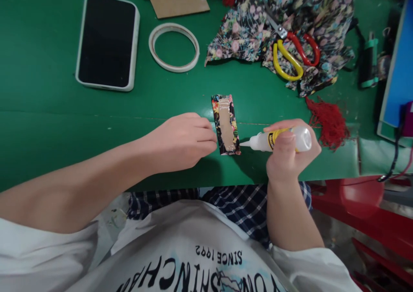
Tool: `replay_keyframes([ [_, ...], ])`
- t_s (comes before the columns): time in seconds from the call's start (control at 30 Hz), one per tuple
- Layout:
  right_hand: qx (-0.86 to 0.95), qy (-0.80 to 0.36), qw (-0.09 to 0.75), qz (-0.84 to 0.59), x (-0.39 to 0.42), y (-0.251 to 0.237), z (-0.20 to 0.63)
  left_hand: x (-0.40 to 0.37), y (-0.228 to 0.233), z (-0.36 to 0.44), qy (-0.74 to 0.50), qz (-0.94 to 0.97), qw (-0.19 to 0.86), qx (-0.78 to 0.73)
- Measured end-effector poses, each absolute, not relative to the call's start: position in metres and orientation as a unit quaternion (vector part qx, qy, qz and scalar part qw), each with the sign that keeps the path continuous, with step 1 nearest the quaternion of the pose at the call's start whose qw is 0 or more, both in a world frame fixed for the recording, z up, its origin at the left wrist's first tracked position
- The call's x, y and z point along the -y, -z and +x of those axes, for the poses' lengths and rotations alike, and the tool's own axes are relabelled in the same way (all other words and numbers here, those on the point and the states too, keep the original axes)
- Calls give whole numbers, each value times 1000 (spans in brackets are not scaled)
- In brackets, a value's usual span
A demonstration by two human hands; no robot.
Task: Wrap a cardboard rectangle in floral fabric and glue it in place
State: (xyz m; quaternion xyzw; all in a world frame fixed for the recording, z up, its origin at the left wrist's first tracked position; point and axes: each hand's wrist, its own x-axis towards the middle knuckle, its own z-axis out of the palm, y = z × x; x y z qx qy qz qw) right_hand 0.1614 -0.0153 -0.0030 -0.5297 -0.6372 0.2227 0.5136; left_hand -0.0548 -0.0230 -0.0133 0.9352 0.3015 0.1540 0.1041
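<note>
Nozzle of glue bottle (277, 140) touches the near right corner of the fabric-wrapped card (226, 124), long axis running away from the person. Right hand (288, 152) grips the bottle; left hand (183, 139), curled, pins the card's left edge.

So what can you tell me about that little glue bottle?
The glue bottle is small, clear plastic with a yellow label and a white pointed nozzle. It lies nearly sideways in the right hand, nozzle tip at the lower corner of the fabric-wrapped card on the green table. The left hand steadies that card.
</note>
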Motion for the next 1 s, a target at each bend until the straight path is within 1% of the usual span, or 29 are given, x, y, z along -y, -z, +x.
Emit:
replay_keyframes([
  [0.17, 633, -240, 511, -530, 15, 5, 163, 23, 12, -54, -157, 934, 117, -298],
  [0.33, 622, -232, 535, -523, 12, 8, 162, 23, 9, -53, -132, 927, 155, -316],
  [0.53, 607, -230, 561, -513, 13, 5, 156, 24, 9, -53, -147, 921, 161, -323],
  [0.67, 617, -224, 550, -517, 13, 4, 155, 24, 8, -52, -142, 924, 157, -319],
  [0.8, 657, -238, 508, -504, 12, 1, 158, 24, 6, -52, -126, 929, 146, -316],
  [0.9, 662, -255, 489, -507, 13, -2, 158, 23, 7, -53, -137, 934, 123, -305],
  [1.0, 650, -279, 488, -512, 13, -3, 156, 23, 10, -54, -153, 939, 97, -293],
])
